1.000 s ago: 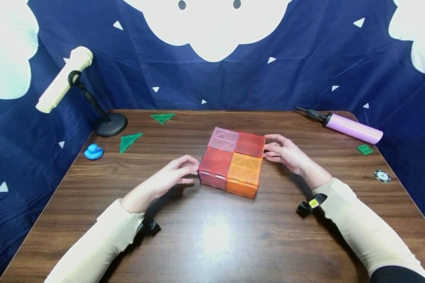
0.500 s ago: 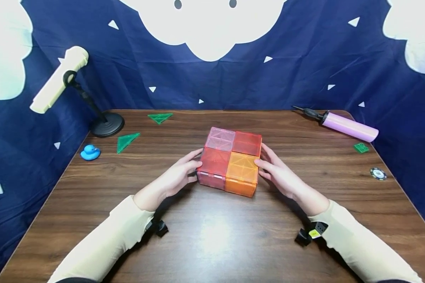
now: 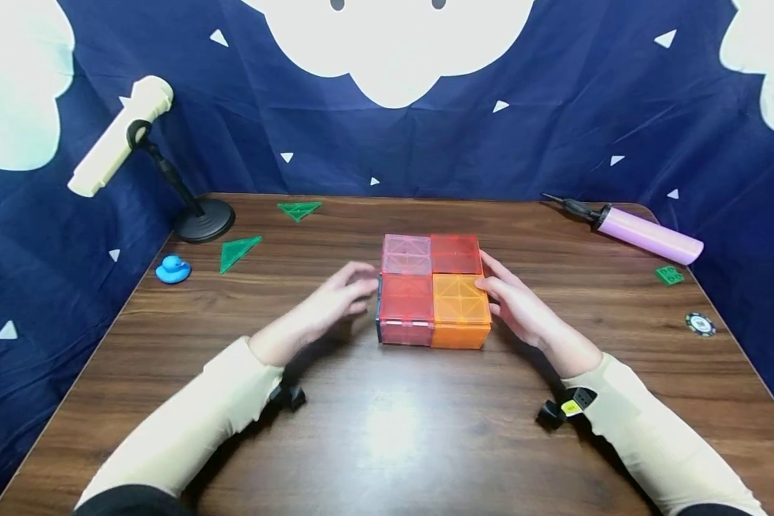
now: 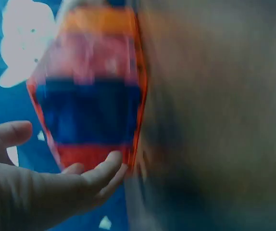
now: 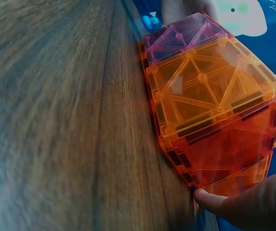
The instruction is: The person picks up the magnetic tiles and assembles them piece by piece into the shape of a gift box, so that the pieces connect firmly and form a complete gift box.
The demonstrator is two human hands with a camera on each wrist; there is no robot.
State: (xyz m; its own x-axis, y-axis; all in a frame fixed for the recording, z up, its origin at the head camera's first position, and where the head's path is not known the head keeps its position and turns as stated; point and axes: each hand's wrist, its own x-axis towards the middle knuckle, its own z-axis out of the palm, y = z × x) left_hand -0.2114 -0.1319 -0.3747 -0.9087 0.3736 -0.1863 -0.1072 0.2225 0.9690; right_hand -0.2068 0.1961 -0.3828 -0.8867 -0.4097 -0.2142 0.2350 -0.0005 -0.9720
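A low, square block of see-through magnetic tiles [image 3: 408, 295] sits on the wooden table. From above it shows pink, two red parts and orange, with a dark blue panel [image 4: 92, 113] on its left side. My left hand [image 3: 329, 304] is beside that side with loosely bent fingers; in the left wrist view its thumb is apart from the block. My right hand [image 3: 519, 308] rests along the right side, thumb at the top edge of the orange part [image 5: 203, 79]. In the right wrist view, a fingertip [image 5: 206, 198] touches the block's lower corner.
Two green triangular tiles [image 3: 239, 251] lie at the back left, near a blue rubber duck [image 3: 173, 269] and a black stand [image 3: 203, 218] holding a cream tube. On the right are a purple hand pump [image 3: 648, 233], a green piece [image 3: 669, 275] and a poker chip [image 3: 701, 324].
The block has turned until its front edge lies nearly straight across, baring the dark blue left side. Both hands closed in on its sides; then the left hand drew slightly off.
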